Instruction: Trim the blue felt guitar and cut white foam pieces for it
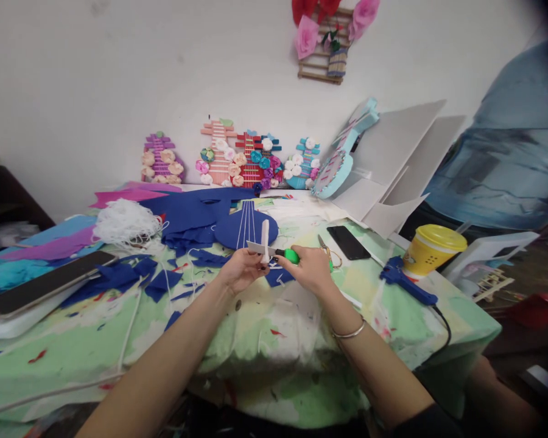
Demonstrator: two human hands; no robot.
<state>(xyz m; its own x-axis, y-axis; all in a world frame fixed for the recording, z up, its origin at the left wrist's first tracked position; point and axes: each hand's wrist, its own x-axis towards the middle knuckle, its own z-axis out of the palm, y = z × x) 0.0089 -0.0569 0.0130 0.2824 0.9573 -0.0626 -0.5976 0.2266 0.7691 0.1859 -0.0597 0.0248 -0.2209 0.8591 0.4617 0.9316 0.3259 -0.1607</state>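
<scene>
Near the table's middle, my left hand (245,270) pinches a small white strip (265,237) that stands upright. My right hand (311,267) is closed around the green handle of a knife (291,255). Its blade points left and lies against or just beside the strip, close to my left fingertips. Just beyond my hands lies a round blue felt piece (228,231) with white strings running up it. A blue scrap (279,277) lies under my hands. Right of my right hand are scissors (322,243), partly hidden.
A black phone (348,242), a blue glue gun (408,281) with a cord and a yellow cup (433,249) stand or lie at right. White yarn (125,224), blue felt (192,213) and a large phone (50,283) are at left. Flower-decorated instrument shapes (251,161) lean on the wall.
</scene>
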